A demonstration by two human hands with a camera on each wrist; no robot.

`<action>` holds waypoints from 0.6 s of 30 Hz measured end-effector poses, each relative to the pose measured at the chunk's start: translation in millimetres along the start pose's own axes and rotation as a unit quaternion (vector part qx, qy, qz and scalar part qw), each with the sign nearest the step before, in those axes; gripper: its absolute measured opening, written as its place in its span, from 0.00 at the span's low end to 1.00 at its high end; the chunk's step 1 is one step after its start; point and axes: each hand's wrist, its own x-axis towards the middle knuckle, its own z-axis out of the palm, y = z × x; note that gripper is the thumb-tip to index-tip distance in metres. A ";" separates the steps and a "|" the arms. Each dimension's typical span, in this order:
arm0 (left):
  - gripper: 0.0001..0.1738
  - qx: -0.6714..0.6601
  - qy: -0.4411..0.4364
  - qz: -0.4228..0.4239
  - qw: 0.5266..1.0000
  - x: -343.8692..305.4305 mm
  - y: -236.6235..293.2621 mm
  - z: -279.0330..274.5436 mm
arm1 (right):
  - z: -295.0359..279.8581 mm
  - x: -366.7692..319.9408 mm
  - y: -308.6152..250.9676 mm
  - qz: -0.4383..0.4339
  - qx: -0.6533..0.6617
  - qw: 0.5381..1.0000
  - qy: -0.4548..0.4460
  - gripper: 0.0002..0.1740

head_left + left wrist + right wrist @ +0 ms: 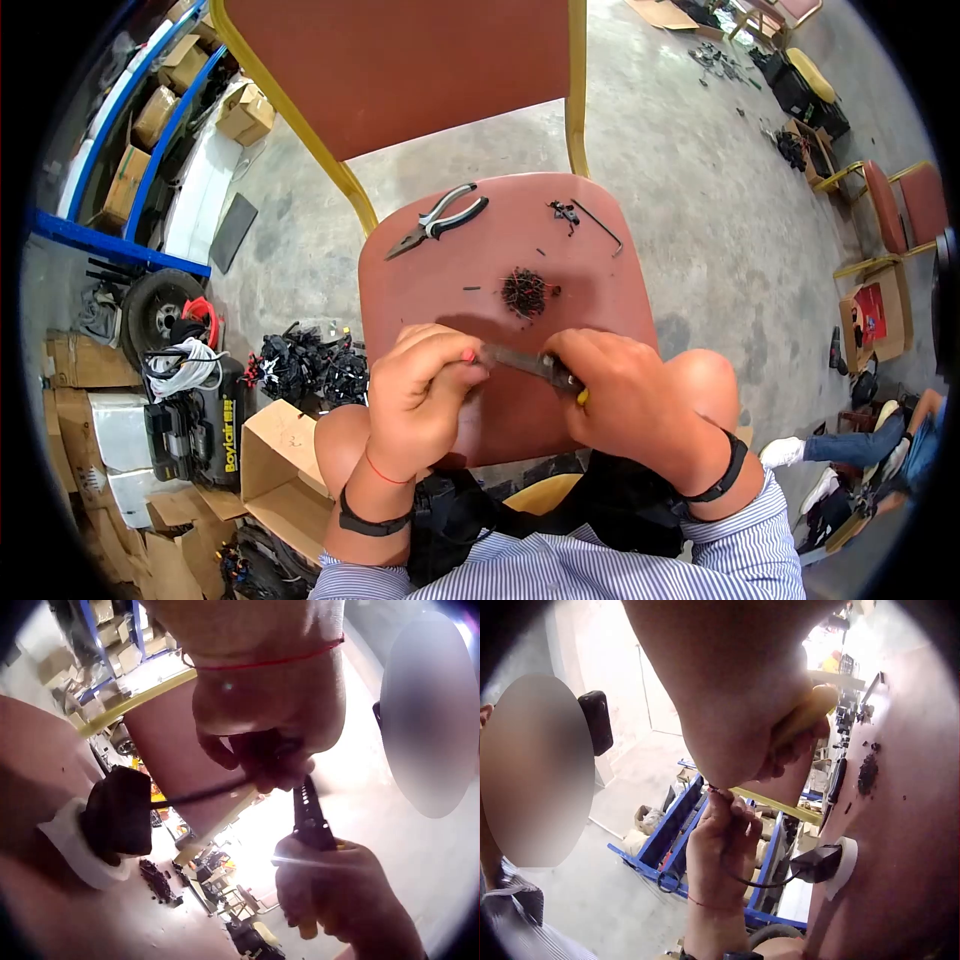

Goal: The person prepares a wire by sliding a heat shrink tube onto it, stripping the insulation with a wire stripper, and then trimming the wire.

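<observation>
My left hand (415, 400) pinches the end of a thin black cable (202, 796), with a small red bit showing at its fingertips in the head view. That cable runs to a black block (816, 864) beside a white ring (847, 866) on the seat; the left hand hides both in the head view. My right hand (625, 395) grips wire strippers (530, 362) with yellow handles and a row of holes in the blade (306, 799). The tip of the strippers is right at the left fingertips. Ahead lies a pile of small black and red clippings (524, 292).
The red chair seat (420, 295) bears needle-nose pliers (435, 220), a hex key (600, 228) and small black parts (565, 214). An open cardboard box (285, 450) and black cable bundles (310, 365) stand on the floor at left. Another person (870, 450) sits at right.
</observation>
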 end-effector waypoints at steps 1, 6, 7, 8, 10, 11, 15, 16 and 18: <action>0.03 -0.017 -0.022 0.011 1.000 1.0 6.3 -6.4 | 0.3 2.0 5.8 0.024 -0.007 0.999 0.028 0.15; 0.03 -0.090 -0.008 -0.028 0.996 -4.7 9.4 -13.8 | -9.6 12.4 18.3 0.112 0.023 0.991 0.073 0.16; 0.03 -0.092 0.008 -0.047 0.995 -3.4 7.9 -8.7 | -7.7 12.1 19.6 0.104 0.031 0.992 0.059 0.16; 0.03 -0.095 0.024 -0.066 0.993 -3.0 6.2 -6.0 | -2.5 10.2 22.3 0.097 0.040 0.994 0.044 0.17; 0.03 -0.053 0.022 -0.070 0.996 -3.6 4.3 -6.7 | 1.8 10.1 23.3 0.077 0.036 0.996 0.029 0.17; 0.03 -0.032 0.026 -0.067 0.997 -3.2 4.5 -5.7 | 2.7 10.2 22.6 0.065 0.024 0.997 0.028 0.17; 0.03 0.051 0.014 -0.018 0.998 0.3 2.2 -5.0 | 2.0 6.5 15.5 0.078 0.033 0.996 0.024 0.17; 0.03 0.076 0.019 0.001 0.997 1.3 0.7 -3.3 | 1.0 6.0 11.4 0.081 0.056 0.995 0.019 0.18; 0.03 0.126 0.025 0.036 0.991 2.6 -2.3 0.4 | 1.0 4.0 3.6 0.089 0.106 0.990 0.011 0.20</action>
